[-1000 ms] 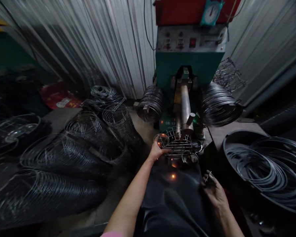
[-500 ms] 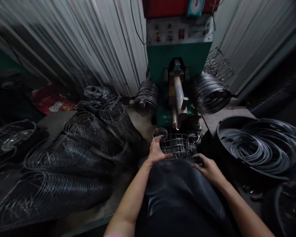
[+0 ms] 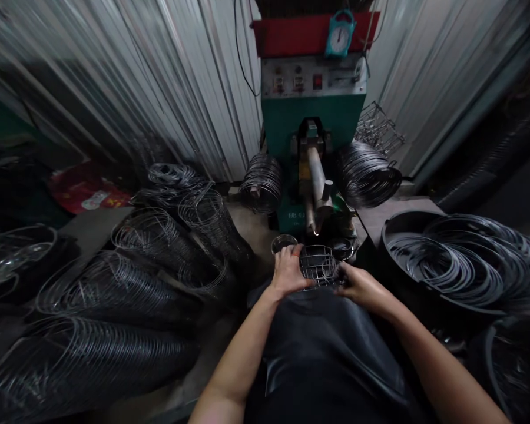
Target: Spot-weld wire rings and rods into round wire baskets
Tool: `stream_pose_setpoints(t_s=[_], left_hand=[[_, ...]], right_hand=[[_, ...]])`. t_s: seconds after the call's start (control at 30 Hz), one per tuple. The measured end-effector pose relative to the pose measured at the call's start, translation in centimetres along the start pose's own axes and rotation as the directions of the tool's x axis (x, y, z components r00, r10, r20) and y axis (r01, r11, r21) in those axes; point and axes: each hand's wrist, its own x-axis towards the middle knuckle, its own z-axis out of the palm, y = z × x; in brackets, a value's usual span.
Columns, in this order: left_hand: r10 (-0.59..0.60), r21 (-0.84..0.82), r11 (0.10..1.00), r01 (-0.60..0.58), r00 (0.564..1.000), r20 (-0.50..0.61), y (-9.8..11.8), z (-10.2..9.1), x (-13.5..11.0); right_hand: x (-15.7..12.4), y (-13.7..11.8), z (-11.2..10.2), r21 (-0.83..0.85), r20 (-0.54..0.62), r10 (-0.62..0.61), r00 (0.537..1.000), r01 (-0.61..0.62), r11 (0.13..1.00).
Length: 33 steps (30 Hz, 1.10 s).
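A small round wire basket [image 3: 318, 266] sits in front of me above my dark apron, just below the electrode tips [image 3: 314, 231] of a green spot-welding machine [image 3: 287, 123]. My left hand [image 3: 288, 272] grips its left side, thumb near the bottom and fingers over the top. At the basket's right edge, my right hand [image 3: 360, 285] is closed, fingertips pinched against the wires; whether a small piece is between them is hidden. A wire ring [image 3: 284, 240] shows just beyond my left fingers.
Long stacks of wire rings [image 3: 115, 347] and mesh cylinders [image 3: 212, 221] stand on the left. Bundles of wire hoops [image 3: 261, 182] hang beside the machine. A black tub [image 3: 385, 247] of large wire rings is at the right. A teal dial scale [image 3: 340, 38] sits above the control panel.
My right hand has moved left from a spot apart from the basket to its right edge, and its fingers have closed there. My left hand stays on the basket. The view has tilted up slightly.
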Motion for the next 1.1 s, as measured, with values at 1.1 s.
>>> stream_pose_setpoints(t_s=[1.1], left_hand=[[0.039,-0.037,0.999,-0.036,0.995,0.093,0.9,0.6,0.6]], right_hand=[[0.1,3.1,3.9,0.186,-0.158,-0.314,0.936,0.341,0.922]])
